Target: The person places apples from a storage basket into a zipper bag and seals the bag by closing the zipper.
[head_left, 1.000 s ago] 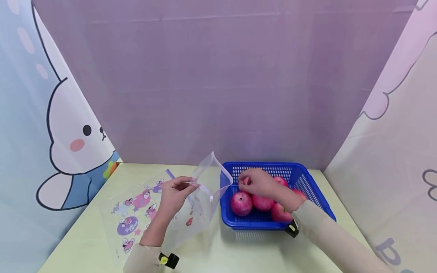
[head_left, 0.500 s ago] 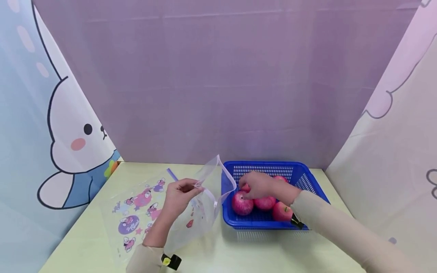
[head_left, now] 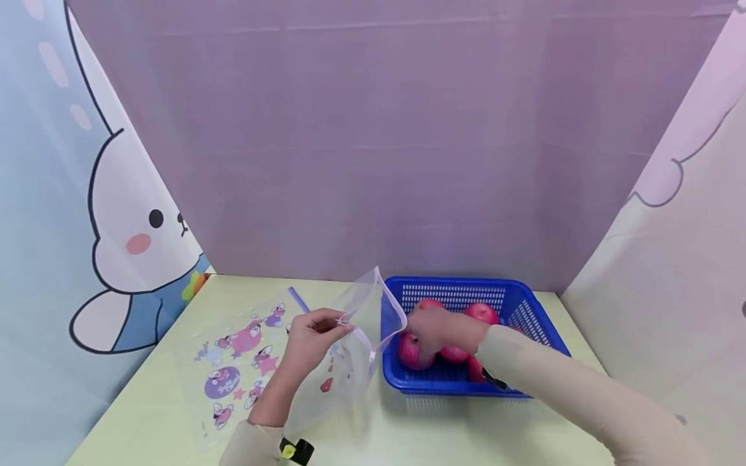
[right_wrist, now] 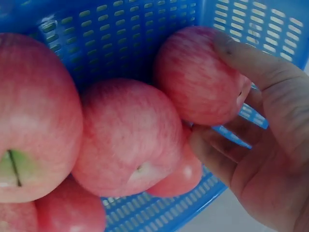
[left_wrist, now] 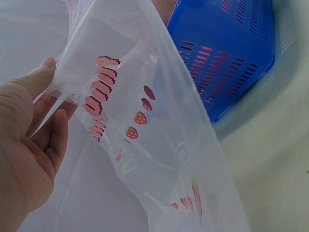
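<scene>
My left hand (head_left: pixel 311 343) pinches the mouth edge of a clear zip bag (head_left: pixel 335 395) between thumb and fingers. The bag's mouth gapes toward the blue basket; strawberry prints and red lettering show on its side in the left wrist view. Inside the basket's left part, my right hand (head_left: pixel 434 327) grips a red apple (right_wrist: pixel 198 75), with the thumb on one side and curled fingers on the other. That apple sits at the front left in the head view, partly covered by the hand. Several other apples (right_wrist: pixel 128 140) lie around it.
The blue perforated basket (head_left: pixel 454 389) stands right of the zip bag, close to its mouth. Another clear bag (head_left: pixel 224 382) with pink and purple prints lies flat on the pale table (head_left: pixel 146 388) at left. A purple curtain (head_left: pixel 373 142) closes off the back.
My right hand has moved forward-left and down from the back apple onto the front-left one, which it now grips. The left hand still pinches the bag, shifted slightly right in view.
</scene>
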A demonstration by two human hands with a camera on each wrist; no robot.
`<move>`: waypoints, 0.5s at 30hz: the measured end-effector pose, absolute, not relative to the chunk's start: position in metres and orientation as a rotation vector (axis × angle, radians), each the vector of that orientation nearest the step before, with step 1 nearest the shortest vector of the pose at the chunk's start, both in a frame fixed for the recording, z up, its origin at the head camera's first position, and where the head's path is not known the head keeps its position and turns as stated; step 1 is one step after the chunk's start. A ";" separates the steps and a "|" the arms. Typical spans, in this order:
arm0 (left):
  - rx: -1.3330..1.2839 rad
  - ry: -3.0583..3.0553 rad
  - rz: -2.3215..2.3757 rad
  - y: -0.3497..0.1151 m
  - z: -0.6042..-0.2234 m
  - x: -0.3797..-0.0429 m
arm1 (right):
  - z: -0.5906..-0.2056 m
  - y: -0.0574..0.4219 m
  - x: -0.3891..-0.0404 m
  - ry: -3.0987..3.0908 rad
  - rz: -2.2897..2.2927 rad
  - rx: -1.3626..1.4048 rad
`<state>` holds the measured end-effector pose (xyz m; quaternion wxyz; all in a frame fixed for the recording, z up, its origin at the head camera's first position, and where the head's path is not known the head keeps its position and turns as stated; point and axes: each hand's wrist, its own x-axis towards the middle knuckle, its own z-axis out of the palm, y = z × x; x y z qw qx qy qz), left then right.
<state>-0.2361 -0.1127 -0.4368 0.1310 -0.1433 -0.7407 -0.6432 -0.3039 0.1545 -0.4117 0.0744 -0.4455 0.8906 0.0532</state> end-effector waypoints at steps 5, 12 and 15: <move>-0.417 -2.168 -1.868 -0.109 -0.435 -0.236 | -0.420 0.153 -0.303 2.692 0.285 -1.301; -0.399 -2.151 -1.906 -0.108 -0.438 -0.237 | -0.420 0.151 -0.304 2.674 0.301 -1.326; -0.405 -2.145 -1.919 -0.108 -0.439 -0.236 | -0.417 0.153 -0.304 2.657 0.198 -1.323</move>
